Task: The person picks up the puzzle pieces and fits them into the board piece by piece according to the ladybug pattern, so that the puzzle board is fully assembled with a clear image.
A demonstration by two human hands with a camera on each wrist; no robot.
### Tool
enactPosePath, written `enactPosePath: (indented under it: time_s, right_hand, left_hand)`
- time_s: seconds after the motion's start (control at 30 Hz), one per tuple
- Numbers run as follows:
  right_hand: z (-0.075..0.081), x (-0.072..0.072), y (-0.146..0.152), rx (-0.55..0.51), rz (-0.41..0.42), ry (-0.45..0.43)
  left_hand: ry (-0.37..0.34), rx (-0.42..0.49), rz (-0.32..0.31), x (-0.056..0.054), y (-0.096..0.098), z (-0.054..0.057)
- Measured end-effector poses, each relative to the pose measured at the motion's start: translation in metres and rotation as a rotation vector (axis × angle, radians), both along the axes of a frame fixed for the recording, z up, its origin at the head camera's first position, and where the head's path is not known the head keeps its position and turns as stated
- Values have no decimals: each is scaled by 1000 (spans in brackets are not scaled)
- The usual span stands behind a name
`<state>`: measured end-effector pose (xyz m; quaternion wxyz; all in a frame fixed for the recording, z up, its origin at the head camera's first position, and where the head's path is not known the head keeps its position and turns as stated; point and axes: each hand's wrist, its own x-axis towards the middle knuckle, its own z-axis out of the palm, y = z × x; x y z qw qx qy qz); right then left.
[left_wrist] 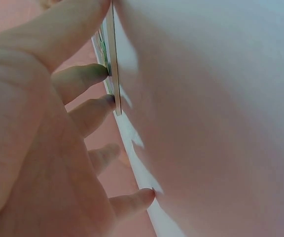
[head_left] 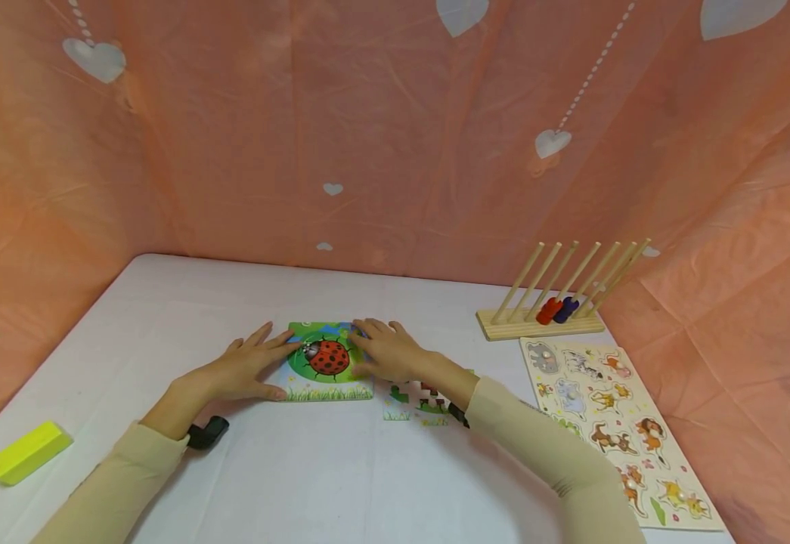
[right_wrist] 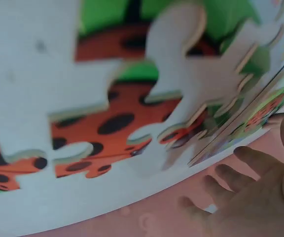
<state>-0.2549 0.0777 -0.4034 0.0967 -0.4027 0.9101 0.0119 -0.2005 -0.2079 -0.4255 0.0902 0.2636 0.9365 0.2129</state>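
A square ladybug puzzle board (head_left: pixel 327 358) lies on the white table between both hands. My left hand (head_left: pixel 252 369) touches its left side with spread fingers, the thumb at the near left corner. In the left wrist view two fingertips (left_wrist: pixel 107 100) meet the board's thin edge (left_wrist: pixel 115 74). Over the board's right side is my right hand (head_left: pixel 391 352), fingers extended and apart. Loose ladybug puzzle pieces (head_left: pixel 429 405) lie under the right forearm, partly hidden by it. The right wrist view has these jigsaw pieces (right_wrist: pixel 117 118) close up, several of them spread apart.
At the back right stands a wooden peg rack (head_left: pixel 537 325) with red and dark blue counters. An animal peg puzzle (head_left: pixel 599 423) lies along the right edge. A yellow block (head_left: pixel 29 452) sits at the left. An orange curtain (head_left: pixel 381 151) hangs behind the table.
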Motion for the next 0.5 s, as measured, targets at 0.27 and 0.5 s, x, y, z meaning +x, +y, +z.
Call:
enactPosePath:
  time_s: [0.27,0.5]
  right_hand:
    - [-4,12,6,64,-1,-77]
    - [-7,10,6,62,-5,-82]
  left_hand:
    - [-12,9,14,0,0,0]
    - [-22,38,7,-3,-3,-2]
